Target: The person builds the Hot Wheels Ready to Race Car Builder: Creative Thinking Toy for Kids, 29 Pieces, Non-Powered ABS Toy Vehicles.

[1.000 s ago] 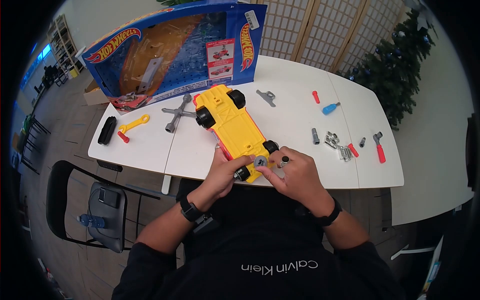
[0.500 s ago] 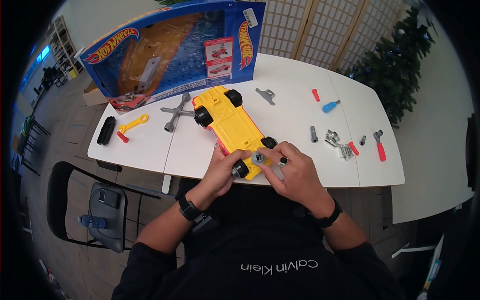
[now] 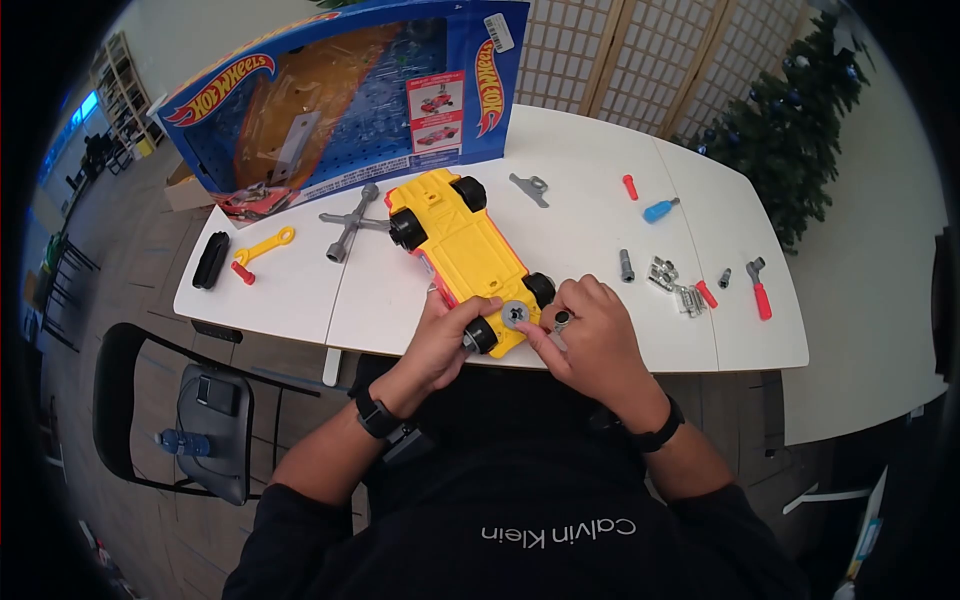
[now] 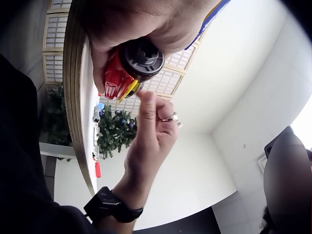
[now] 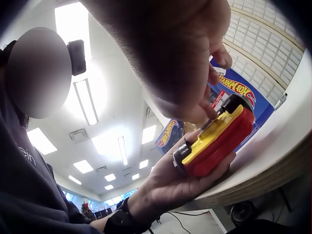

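Observation:
A toy car [image 3: 468, 255] is held bottom up over the table's near edge, showing its yellow underside and black wheels; its red body shows in the right wrist view. My left hand [image 3: 438, 342] grips its near end, thumb on the underside beside the black wheel [image 3: 480, 338]. On the underside near that end sits a round grey disc [image 3: 515, 314] with a cross-shaped recess in its middle. My right hand [image 3: 597, 335], fingers curled, has thumb and index fingertips at the disc's rim. In the right wrist view its fingertips [image 5: 209, 113] reach the yellow underside.
Behind the car stands a blue Hot Wheels box [image 3: 345, 100]. A grey cross wrench [image 3: 352, 224], yellow wrench [image 3: 265, 245] and black part [image 3: 211, 261] lie left. To the right are a grey part [image 3: 530, 189], blue screwdriver [image 3: 659, 210], silver pieces [image 3: 690, 300] and red-handled hammer [image 3: 760, 290].
The car's near end has shifted slightly up and left, away from me. My right thumb and fingers have moved at the grey disc's rim, and more of its face shows now.

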Action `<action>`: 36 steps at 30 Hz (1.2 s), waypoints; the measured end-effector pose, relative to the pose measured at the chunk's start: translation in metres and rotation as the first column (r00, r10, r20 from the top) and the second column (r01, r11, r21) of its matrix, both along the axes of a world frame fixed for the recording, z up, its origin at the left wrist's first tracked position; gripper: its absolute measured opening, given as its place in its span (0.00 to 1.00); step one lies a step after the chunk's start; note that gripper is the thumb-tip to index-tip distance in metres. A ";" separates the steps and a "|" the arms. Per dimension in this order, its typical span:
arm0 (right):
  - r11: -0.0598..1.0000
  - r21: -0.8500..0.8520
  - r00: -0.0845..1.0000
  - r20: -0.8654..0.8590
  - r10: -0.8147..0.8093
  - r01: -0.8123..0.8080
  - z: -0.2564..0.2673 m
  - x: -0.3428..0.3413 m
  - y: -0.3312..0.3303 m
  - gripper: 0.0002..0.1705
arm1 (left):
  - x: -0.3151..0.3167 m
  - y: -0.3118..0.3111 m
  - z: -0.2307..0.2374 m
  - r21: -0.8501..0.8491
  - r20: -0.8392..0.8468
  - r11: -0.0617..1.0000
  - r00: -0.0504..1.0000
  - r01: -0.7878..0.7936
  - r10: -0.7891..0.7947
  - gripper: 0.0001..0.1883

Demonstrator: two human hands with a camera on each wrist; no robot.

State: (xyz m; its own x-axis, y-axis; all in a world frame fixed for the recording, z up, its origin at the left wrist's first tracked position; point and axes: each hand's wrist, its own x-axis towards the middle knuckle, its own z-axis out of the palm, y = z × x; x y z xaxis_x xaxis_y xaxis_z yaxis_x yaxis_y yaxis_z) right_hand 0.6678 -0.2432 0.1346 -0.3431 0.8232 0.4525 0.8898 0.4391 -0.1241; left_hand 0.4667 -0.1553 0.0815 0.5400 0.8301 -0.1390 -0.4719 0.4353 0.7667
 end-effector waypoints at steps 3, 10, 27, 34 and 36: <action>0.998 -0.035 0.997 -0.072 0.040 -0.042 0.008 -0.003 0.001 0.22 | -0.001 0.002 -0.006 0.006 -0.006 1.000 1.000 0.003 -0.003 0.29; 0.995 0.090 0.999 0.007 0.051 -0.052 -0.004 -0.008 0.010 0.18 | -0.001 0.001 -0.002 0.045 0.048 0.999 0.999 0.013 -0.015 0.27; 0.998 0.063 0.981 -0.192 -0.020 0.032 -0.020 -0.028 0.001 0.21 | -0.003 0.002 -0.008 0.049 0.057 0.998 0.998 0.025 -0.028 0.28; 0.993 0.089 0.978 -0.203 -0.055 0.074 -0.024 -0.031 -0.001 0.26 | 0.000 0.003 -0.015 0.092 0.050 0.996 0.999 -0.015 0.011 0.32; 0.992 0.091 0.974 -0.217 -0.066 0.087 -0.025 -0.034 -0.003 0.25 | -0.001 0.003 -0.016 0.100 0.046 0.995 0.999 -0.015 0.011 0.32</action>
